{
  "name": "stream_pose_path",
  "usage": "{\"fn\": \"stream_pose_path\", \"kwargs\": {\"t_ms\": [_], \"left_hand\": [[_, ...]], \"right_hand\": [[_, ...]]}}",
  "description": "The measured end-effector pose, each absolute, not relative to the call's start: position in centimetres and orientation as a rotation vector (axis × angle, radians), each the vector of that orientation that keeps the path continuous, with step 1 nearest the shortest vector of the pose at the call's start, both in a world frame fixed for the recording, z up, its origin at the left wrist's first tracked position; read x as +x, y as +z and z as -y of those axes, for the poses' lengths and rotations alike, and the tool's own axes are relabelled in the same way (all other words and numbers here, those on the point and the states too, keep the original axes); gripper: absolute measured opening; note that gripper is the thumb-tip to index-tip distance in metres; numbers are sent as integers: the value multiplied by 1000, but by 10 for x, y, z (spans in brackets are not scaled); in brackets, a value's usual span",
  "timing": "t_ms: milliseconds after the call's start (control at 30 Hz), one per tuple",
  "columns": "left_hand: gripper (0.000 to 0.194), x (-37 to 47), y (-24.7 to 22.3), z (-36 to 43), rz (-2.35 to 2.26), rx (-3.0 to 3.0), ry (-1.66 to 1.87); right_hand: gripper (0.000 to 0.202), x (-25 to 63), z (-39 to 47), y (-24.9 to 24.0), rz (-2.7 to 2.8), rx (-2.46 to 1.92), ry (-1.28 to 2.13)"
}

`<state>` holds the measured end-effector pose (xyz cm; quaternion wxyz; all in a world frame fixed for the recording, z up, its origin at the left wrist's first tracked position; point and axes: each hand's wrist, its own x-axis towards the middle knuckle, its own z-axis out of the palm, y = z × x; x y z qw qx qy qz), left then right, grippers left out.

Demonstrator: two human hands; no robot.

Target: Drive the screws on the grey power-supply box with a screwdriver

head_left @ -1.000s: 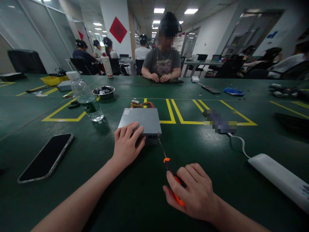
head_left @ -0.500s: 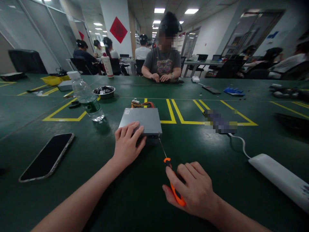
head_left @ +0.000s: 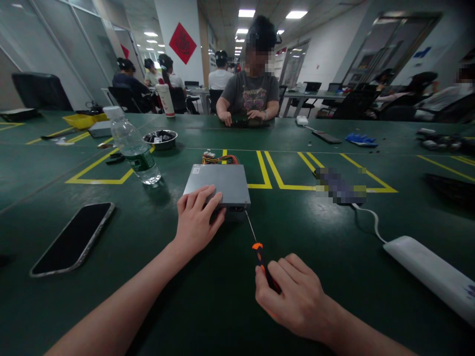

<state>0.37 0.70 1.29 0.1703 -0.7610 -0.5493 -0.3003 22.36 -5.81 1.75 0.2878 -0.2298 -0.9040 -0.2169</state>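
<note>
A grey metal computer power supply (head_left: 228, 180) lies flat on the green table, its bundle of coloured wires (head_left: 221, 159) at the far side. My left hand (head_left: 198, 215) grips its near left part, with the fingers over the top and the thumb against the near side. In my right hand (head_left: 293, 291) is a screwdriver (head_left: 258, 252) with an orange and black handle, the fingers closed around the grip. Its thin shaft slants up and left, and the tip meets the near face close to the right corner. The screw itself is too small to make out.
Left of the power supply stands a water bottle (head_left: 139, 160), with a phone (head_left: 74, 240) nearer me. A metal bowl (head_left: 160, 140) of small dark parts sits behind. On the right lies a white power bank-like block (head_left: 426, 269) with a cable. Across the table sits a person (head_left: 252, 94).
My right hand has turned and its fingers have closed further around the screwdriver handle. The tip stays at the same corner. My left hand and the power supply have hardly moved.
</note>
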Motion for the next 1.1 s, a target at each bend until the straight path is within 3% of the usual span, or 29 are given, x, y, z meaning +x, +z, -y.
{"fn": "stream_pose_path", "kwargs": {"t_ms": [567, 1100], "left_hand": [[30, 3, 12, -7, 1549, -2149, -883], [29, 3, 15, -6, 1564, -2156, -863]], "right_hand": [[5, 226, 55, 22, 2342, -507, -575], [15, 208, 50, 14, 2323, -538, -501]]}}
